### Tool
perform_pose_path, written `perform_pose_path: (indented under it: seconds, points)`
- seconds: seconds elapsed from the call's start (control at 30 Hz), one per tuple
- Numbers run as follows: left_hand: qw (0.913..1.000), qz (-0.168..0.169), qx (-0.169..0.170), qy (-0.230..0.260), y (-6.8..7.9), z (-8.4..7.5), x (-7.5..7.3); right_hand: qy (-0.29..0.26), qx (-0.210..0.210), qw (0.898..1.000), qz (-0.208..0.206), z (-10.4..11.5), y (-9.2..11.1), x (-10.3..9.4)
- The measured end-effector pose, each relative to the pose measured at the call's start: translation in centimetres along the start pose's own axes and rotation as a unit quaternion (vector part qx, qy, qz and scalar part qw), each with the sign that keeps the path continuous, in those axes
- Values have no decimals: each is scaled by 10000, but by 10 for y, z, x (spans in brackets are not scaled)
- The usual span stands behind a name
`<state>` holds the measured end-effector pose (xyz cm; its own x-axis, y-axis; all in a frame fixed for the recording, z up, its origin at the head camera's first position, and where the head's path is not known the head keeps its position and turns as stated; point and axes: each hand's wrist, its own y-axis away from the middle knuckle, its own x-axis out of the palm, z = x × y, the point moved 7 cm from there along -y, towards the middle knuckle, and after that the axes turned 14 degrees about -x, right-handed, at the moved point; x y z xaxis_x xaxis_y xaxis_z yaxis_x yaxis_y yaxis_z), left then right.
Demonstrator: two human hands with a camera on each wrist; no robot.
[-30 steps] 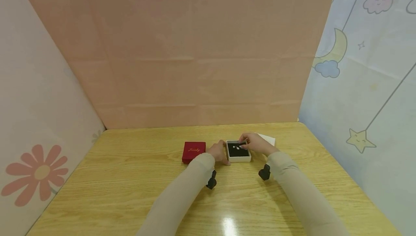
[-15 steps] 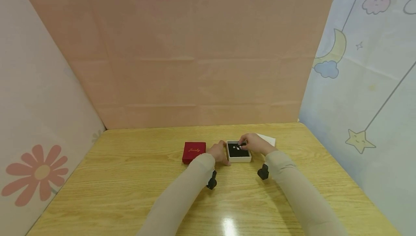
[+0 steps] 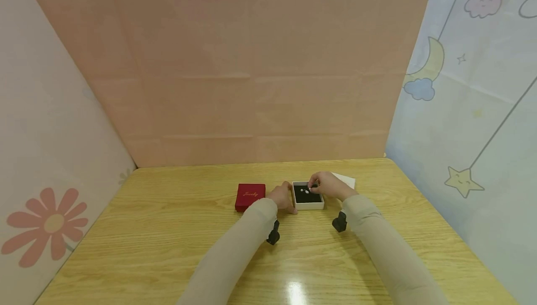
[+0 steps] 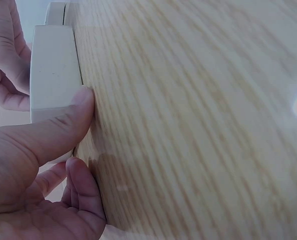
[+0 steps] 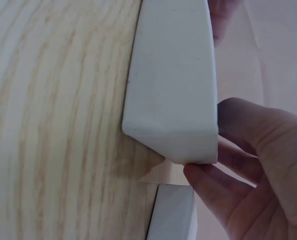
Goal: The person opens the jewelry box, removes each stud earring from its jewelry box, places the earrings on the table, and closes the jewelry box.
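A small white jewelry box [image 3: 309,206] with a black insert stands uncovered on the table. Little white pearl-like pieces of jewelry [image 3: 306,191] lie on the insert. My left hand [image 3: 283,197] holds the box at its left side, thumb [image 4: 83,102] at the front corner, other fingers lower down in the left wrist view. My right hand [image 3: 331,186] reaches over the right rim, thumb and forefinger pinching at one of the pearl-like pieces. In the right wrist view the box wall [image 5: 173,75] hides those fingertips, while other fingers [image 5: 208,185] stay outside at the corner.
A red box [image 3: 250,197] with gold lettering sits left of the left hand. Behind the right hand lies a white lid [image 3: 346,180], partly hidden. The wooden table [image 3: 168,230] meets a pink backdrop [image 3: 251,109] at the rear and printed side walls.
My right fingers shift very slightly over the pearl-like pieces, which move a little on the insert. The left hand and the box stay in place.
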<state>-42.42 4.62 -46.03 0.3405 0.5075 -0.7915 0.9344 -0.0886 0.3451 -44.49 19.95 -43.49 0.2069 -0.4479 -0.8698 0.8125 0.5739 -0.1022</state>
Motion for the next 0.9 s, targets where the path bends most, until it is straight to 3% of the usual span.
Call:
perform_pose_path:
  seconds: [0.27,0.67,0.9]
  points:
    - [10000,32,2,71,-2,1,1,-299,133,9987,-401,-1,6,-11]
    - [9997,110,-115,191,-2,2,1,-948,-150,9890,-1123,5,19,-31]
    - [9998,69,-142,129,-2,3,0,-1312,-431,9824,-1255,17,30,-36]
